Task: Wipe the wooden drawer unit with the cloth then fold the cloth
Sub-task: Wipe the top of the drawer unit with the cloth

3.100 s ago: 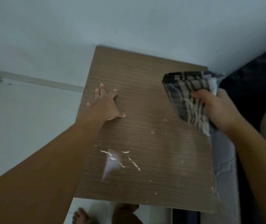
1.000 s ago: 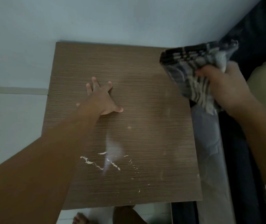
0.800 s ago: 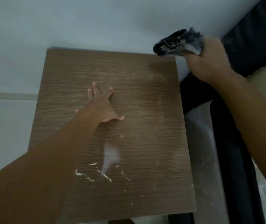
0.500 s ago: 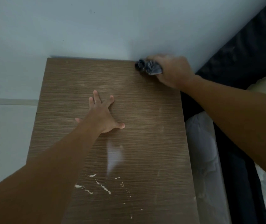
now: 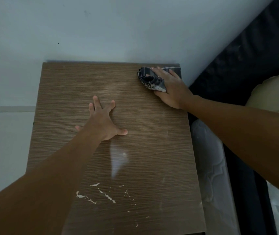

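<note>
The wooden drawer unit (image 5: 70, 85) shows only its brown grained top, seen from above and set against a pale wall. A dark checked cloth (image 5: 148, 80) lies bunched at the top's far right corner. My right hand (image 5: 170, 89) presses flat on the cloth, with the fingers over it and pointing toward the wall. My left hand (image 5: 104, 121) rests flat near the middle of the top, fingers spread, holding nothing. White scratch marks (image 5: 104, 195) and a pale smear (image 5: 117, 159) sit on the near half of the top.
A pale wall (image 5: 101, 28) runs directly behind the unit. To the right stand a dark bed frame (image 5: 247, 61), a grey mattress edge (image 5: 211, 167) and a cream pillow (image 5: 274, 92). Pale floor (image 5: 4, 133) lies to the left.
My right hand carried the cloth from the air beside the unit down onto the far right corner and now presses it flat there. My left hand stayed planted on the top.
</note>
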The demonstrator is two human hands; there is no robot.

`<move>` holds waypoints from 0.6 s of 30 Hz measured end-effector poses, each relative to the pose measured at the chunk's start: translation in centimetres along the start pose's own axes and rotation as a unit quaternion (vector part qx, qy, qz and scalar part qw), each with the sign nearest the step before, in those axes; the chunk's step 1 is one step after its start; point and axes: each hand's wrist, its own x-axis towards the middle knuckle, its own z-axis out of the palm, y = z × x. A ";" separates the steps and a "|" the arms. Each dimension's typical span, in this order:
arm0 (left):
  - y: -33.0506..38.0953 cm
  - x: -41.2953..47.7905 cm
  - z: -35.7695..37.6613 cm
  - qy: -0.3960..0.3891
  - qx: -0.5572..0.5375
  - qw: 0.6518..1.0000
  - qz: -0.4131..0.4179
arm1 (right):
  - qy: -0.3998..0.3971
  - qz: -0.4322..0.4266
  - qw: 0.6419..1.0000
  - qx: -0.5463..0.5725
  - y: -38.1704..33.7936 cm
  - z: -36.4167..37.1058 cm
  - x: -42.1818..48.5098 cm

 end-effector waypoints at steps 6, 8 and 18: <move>-0.4 0.5 0.3 0.006 -0.018 1.000 0.006 | 0.004 -0.050 0.999 -0.020 -1.5 1.3 -4.9; -0.6 0.8 0.4 0.007 -0.019 1.000 0.008 | 0.003 -0.062 0.998 -0.033 -2.1 2.0 -6.6; -0.3 0.5 0.0 0.004 0.036 0.999 0.020 | 0.010 -0.031 0.999 -0.005 -7.8 5.0 -16.5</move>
